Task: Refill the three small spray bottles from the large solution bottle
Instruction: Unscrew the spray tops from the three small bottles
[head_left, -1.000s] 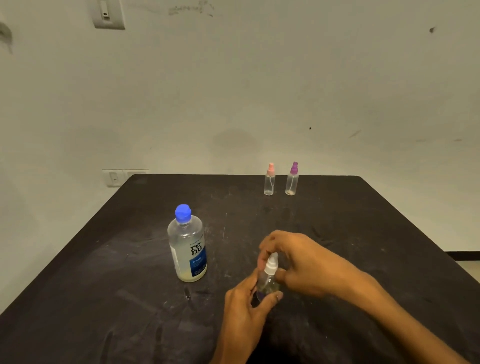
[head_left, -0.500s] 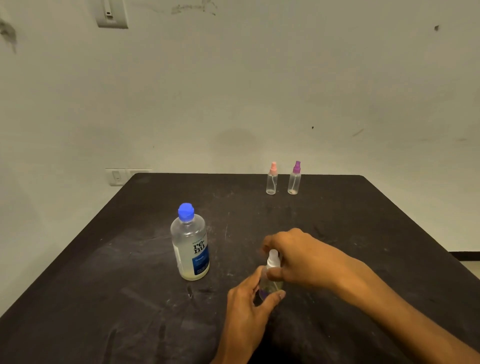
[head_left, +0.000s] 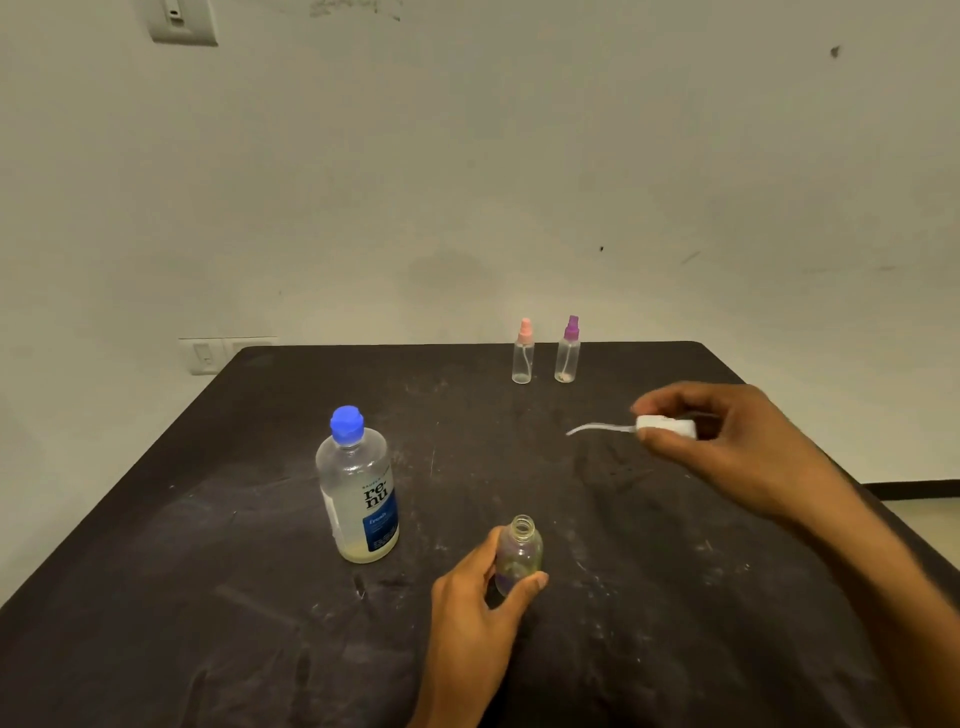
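Note:
My left hand (head_left: 475, 618) grips a small clear spray bottle (head_left: 519, 553) that stands upright on the black table (head_left: 208, 597) with its neck uncovered. My right hand (head_left: 727, 447) holds that bottle's white spray head (head_left: 667, 427) up and to the right, its thin dip tube (head_left: 597, 428) pointing left. The large solution bottle (head_left: 358, 488), clear with a blue cap and blue label, stands left of the small bottle with its cap on. Two more small spray bottles stand at the table's far edge: one pink-topped (head_left: 523, 353), one purple-topped (head_left: 568, 351).
A pale wall rises right behind the table, with a switch plate (head_left: 182, 21) high up and a socket plate (head_left: 208, 356) by the table's far left corner. Floor shows past the table's right edge.
My right hand has lifted the white spray head off the small bottle and carried it up and to the right. My left hand has kept its hold on the bottle.

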